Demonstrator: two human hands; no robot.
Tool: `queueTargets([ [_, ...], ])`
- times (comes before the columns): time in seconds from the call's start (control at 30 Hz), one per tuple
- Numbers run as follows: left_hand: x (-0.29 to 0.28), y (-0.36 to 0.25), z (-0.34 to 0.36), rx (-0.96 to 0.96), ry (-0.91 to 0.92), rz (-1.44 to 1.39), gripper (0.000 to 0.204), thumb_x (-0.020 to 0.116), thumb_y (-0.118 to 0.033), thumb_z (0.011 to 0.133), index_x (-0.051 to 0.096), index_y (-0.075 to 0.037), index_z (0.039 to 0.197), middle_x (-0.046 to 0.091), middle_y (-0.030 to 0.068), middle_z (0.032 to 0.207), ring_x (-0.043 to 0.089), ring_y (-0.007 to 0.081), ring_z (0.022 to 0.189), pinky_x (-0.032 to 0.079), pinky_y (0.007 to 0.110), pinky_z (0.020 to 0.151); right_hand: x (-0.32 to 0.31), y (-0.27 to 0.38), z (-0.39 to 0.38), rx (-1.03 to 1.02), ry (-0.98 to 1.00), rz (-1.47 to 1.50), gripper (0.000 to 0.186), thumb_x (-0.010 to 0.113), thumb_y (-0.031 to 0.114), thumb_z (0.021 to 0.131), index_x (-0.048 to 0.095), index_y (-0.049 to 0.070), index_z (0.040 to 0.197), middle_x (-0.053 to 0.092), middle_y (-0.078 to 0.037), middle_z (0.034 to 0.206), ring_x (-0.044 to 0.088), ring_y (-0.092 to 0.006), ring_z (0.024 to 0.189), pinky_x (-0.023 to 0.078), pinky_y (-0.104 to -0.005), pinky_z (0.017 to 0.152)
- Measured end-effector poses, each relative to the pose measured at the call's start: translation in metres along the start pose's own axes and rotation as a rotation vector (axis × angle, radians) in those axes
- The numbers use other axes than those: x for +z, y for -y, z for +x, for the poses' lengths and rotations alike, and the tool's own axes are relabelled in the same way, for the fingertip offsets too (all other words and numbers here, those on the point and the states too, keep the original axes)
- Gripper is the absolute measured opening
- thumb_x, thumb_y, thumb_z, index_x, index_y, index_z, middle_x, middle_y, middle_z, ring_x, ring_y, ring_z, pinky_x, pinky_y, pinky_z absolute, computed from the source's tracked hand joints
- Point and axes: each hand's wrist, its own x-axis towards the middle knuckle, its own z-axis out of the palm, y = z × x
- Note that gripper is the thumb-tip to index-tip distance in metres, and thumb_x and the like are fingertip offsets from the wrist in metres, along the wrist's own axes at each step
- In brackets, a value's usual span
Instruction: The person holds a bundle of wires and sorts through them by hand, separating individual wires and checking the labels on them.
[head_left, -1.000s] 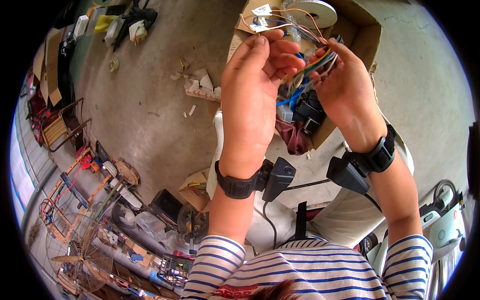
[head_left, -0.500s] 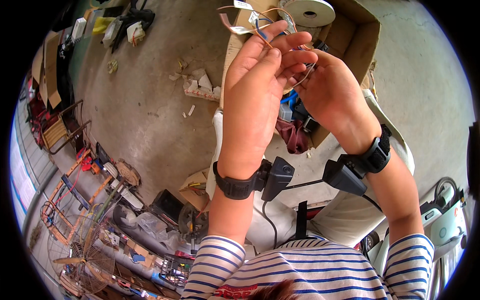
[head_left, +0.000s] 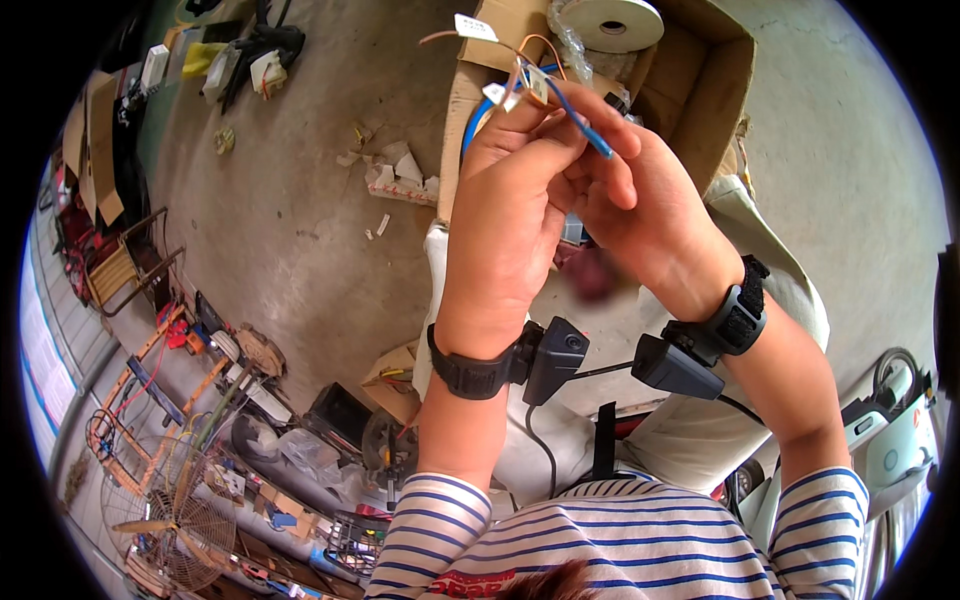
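Note:
Both hands meet above an open cardboard box [head_left: 452, 150]. My left hand [head_left: 510, 215] is closed on a bunch of thin wires. A blue wire [head_left: 580, 118] bends over its fingers toward the right, with a lighter blue tip. From the same bunch, a brown wire [head_left: 440, 36] with a white label [head_left: 475, 28] sticks out to the left, and another white label [head_left: 500, 97] sits close to the fingers. My right hand [head_left: 655, 205] presses against the left one, its fingers curled and partly hidden; what they hold cannot be made out.
A white spool [head_left: 612, 22] lies in the box beside clear plastic wrap, and a dark red cloth [head_left: 590, 275] is lower down. Torn cardboard [head_left: 400, 175] is on the floor to the left. A wire-cage fan [head_left: 170, 510] and workshop clutter fill the lower left.
The wires have turned over in my fingers; the blue tip now points right across the left hand. My right hand has moved slightly left and down, closing in on the left one.

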Motion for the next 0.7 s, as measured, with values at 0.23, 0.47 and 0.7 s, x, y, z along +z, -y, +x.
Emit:
queueTargets([
  [0.23,-0.008,0.003,-0.001,-0.001,0.073,-0.152,0.015,0.047,-0.005,0.087,0.053,-0.007,0.073,0.053,0.0080,0.080,0.046,0.0151,0.055,0.037,0.032,0.066,0.000,0.004,-0.003,0.024,0.096,-0.031,0.022,0.045,0.020,0.090,0.055,0.011,0.073,0.057,-0.003,0.078,0.049,-0.0159,0.084,0.034,-0.0310,0.089],
  [0.47,-0.010,0.002,0.005,-0.011,0.080,-0.170,0.015,0.045,-0.004,0.089,0.058,-0.005,0.096,0.059,0.0138,0.099,0.055,0.0167,0.064,0.043,0.033,0.074,0.010,-0.002,-0.002,0.006,-0.064,-0.012,0.018,0.047,0.017,0.089,0.055,0.011,0.074,0.056,-0.002,0.077,0.048,-0.0144,0.084,0.035,-0.0312,0.087],
  [0.7,-0.006,-0.004,0.005,0.013,-0.030,-0.153,0.040,0.042,-0.012,0.087,0.044,0.001,0.125,0.049,0.0228,0.128,0.056,0.0301,0.105,0.042,0.039,0.093,0.011,-0.002,0.000,-0.071,-0.247,0.104,0.007,0.050,0.013,0.089,0.055,0.008,0.088,0.053,0.002,0.086,0.048,-0.0093,0.082,0.040,-0.0260,0.079],
])
